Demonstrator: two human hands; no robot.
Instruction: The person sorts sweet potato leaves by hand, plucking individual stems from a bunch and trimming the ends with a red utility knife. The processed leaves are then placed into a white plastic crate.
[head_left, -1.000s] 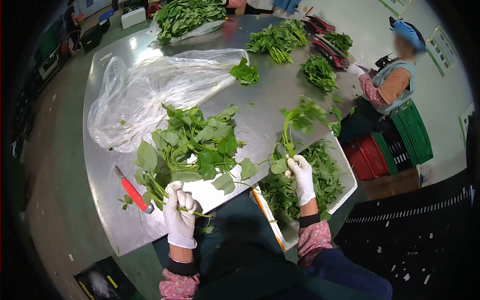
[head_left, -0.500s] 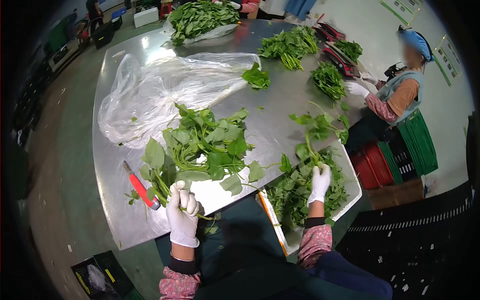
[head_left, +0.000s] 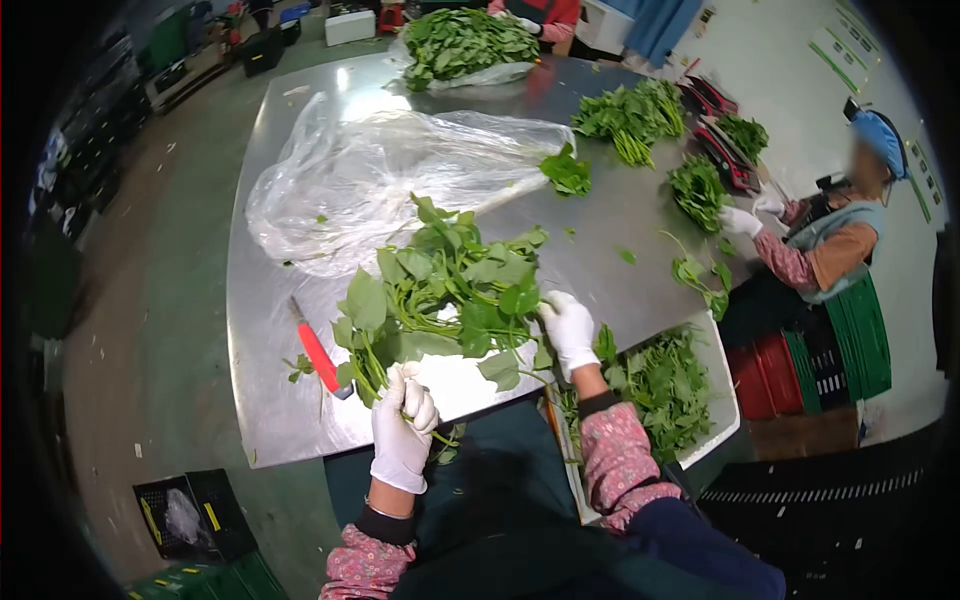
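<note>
My left hand (head_left: 403,425), in a white glove, is closed around the stems of a small bunch of leafy greens (head_left: 366,345) at the table's front edge. My right hand (head_left: 568,333), also gloved, is at the right side of the greens pile (head_left: 465,280), its fingers by the outer leaves and partly apart, with no bunch in them. A red-handled knife (head_left: 319,353) lies left of the held bunch, its blade pointing away. Below the table edge on the right, a white foam box (head_left: 727,400) contains loose greens (head_left: 662,390).
A clear plastic bag (head_left: 350,190) is spread on the metal table (head_left: 285,400) beyond the pile. Bundled greens (head_left: 632,115) and red scales (head_left: 727,155) stand far right, where a co-worker (head_left: 835,235) handles a bunch. Another person (head_left: 555,15) stands behind a large heap (head_left: 465,45).
My right hand has let go of the stems it held over the foam box and moved left to the pile. My left hand keeps its bunch. The view has shifted.
</note>
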